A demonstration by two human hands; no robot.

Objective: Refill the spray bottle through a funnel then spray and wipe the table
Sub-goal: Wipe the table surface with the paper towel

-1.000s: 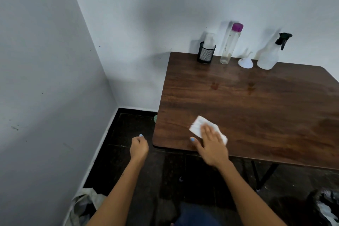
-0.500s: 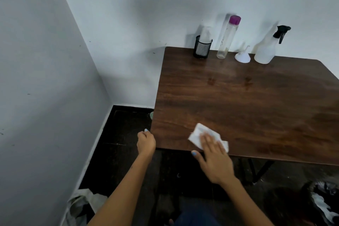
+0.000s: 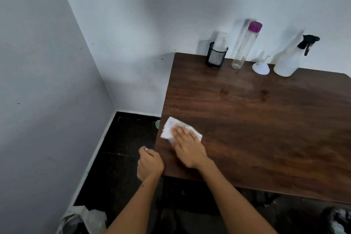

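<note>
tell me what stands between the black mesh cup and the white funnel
A tall clear bottle with a purple cap, seen in the head view.

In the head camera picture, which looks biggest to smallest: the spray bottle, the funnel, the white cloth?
1. spray bottle
2. white cloth, though it lies nearer the camera, so unsure
3. funnel

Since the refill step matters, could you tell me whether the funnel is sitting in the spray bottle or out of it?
Out. The funnel rests upside down on the table, beside the spray bottle, whose black trigger head is on.
</note>
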